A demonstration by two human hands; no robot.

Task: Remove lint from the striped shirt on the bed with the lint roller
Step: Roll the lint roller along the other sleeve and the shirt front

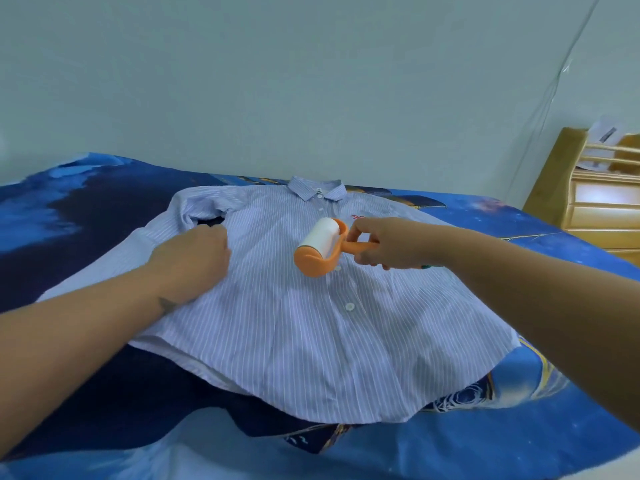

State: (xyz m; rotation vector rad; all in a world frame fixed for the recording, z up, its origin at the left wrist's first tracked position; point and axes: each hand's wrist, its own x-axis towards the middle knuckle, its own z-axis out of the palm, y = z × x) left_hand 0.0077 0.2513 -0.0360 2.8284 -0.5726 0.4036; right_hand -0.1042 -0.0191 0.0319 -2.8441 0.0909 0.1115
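Note:
A light blue striped shirt (284, 327) lies face up and buttoned on the bed, collar toward the wall. My right hand (391, 244) grips the orange handle of a lint roller (320, 245). Its white roll rests on the chest of the shirt beside the button line. My left hand (192, 258) presses palm down on the shirt's left side near the armpit, fingers bent on the fabric. The left sleeve is folded back beside that hand.
The bed (104, 209) carries a dark blue space-print cover and reaches the pale wall behind. A wooden headboard and drawer unit (595, 199) stand at the right. A thin cable (540, 112) hangs down the wall at the right.

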